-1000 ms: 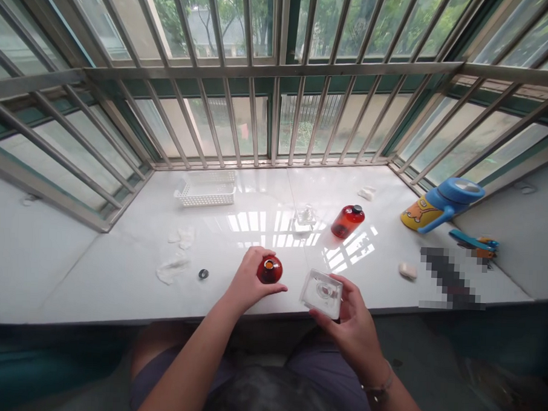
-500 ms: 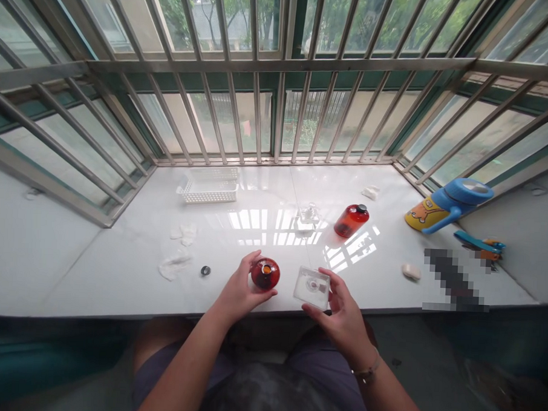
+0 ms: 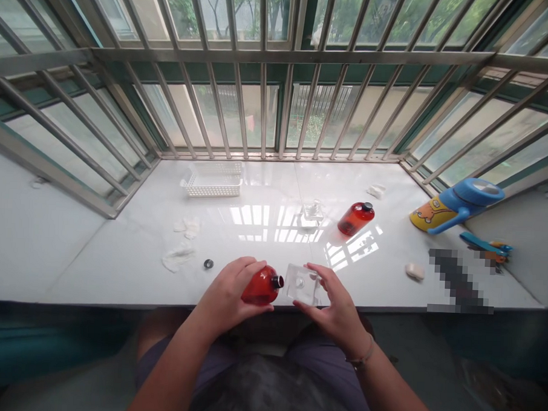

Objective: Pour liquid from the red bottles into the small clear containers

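Observation:
My left hand [image 3: 234,288] is wrapped round a red translucent bottle [image 3: 260,286], tilted so its uncapped dark neck points right. Between the thumb and fingers of my right hand [image 3: 331,299] is a clear square glass container [image 3: 300,285] with a small round opening, its edge held from the right. The bottle's mouth is close beside the glass container; I cannot tell whether they touch. On the white counter, left of the bottle, lies a small black cap [image 3: 208,264].
A second red bottle [image 3: 356,219] with a black cap stands behind, beside another clear glass container [image 3: 312,213]. Farther off are a white basket [image 3: 213,188], crumpled tissues [image 3: 179,257], a pale stone-like lump [image 3: 415,271] and a blue-yellow flask [image 3: 455,204]. Metal bars [image 3: 289,55] close the back.
My left hand has tipped the red bottle from upright to lying towards the right. The glass container has tilted and come nearer to the bottle's mouth. The view has shifted slightly.

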The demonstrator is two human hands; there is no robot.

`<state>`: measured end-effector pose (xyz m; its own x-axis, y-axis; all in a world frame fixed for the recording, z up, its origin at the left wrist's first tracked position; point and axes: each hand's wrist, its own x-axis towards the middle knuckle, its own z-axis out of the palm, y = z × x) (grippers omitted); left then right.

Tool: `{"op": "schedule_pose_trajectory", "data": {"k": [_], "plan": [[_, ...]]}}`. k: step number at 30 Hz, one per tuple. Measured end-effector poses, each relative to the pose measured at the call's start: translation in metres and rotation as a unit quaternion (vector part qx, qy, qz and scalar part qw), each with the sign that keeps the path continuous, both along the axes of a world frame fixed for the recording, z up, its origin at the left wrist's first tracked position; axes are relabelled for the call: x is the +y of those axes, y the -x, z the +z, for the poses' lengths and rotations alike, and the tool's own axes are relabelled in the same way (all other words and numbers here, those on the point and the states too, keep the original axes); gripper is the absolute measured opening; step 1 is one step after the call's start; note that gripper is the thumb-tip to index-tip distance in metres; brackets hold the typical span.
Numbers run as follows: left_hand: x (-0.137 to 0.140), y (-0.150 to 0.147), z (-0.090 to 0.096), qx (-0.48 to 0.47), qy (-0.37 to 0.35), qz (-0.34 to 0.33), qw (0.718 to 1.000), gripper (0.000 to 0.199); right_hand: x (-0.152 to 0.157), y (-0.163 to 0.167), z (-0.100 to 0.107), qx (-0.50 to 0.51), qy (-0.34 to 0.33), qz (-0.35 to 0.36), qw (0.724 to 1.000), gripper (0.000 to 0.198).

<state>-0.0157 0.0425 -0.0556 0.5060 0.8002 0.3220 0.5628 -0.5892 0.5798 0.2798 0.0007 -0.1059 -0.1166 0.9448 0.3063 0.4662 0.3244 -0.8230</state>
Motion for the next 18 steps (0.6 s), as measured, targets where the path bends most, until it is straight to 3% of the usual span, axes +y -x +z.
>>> {"op": "schedule_pose_trajectory", "data": {"k": [5, 18], "plan": [[-0.002, -0.004, -0.004, 0.02, -0.024, 0.01, 0.999, 0.084, 0.004, 0.002, 0.008, -0.028, -0.033, 0.015, 0.999, 0.069], [-0.003, -0.007, -0.011, 0.022, 0.01, 0.007, 1.0, 0.083, 0.009, -0.005, 0.02, -0.099, -0.051, 0.057, 0.992, 0.073]]}}
